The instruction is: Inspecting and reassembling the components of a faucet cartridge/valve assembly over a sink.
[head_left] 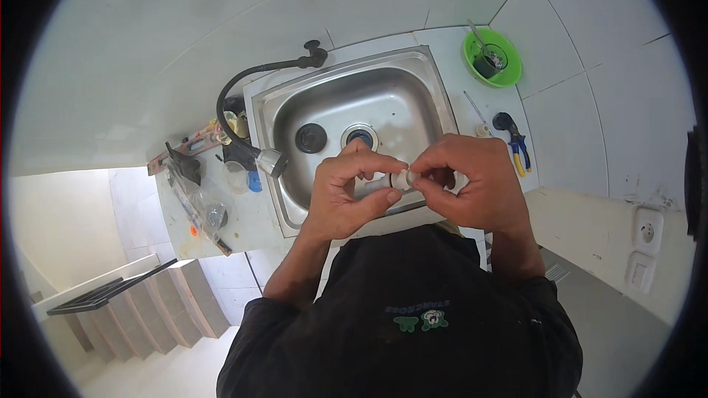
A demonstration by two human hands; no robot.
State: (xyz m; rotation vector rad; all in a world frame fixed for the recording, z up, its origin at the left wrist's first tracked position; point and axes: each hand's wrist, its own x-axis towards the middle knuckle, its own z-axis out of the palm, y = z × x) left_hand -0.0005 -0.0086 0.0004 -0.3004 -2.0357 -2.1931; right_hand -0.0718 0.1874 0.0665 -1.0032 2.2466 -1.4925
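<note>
Over the near edge of the steel sink, my two hands meet around a small white plastic fitting with a dark ring on it. My left hand grips its left part, thumb below and fingers above. The fingertips of my right hand pinch its right end. A pale tube-like part shows beside my left thumb; my fingers hide whether it belongs to the fitting. Behind my hands lies the drain opening, with a round black drain part to its left in the basin.
A black flexible tap arches over the sink's left side. On the right counter are a green bowl holding a glass, a screwdriver and blue-yellow pliers. A spirit level and plastic bag lie left.
</note>
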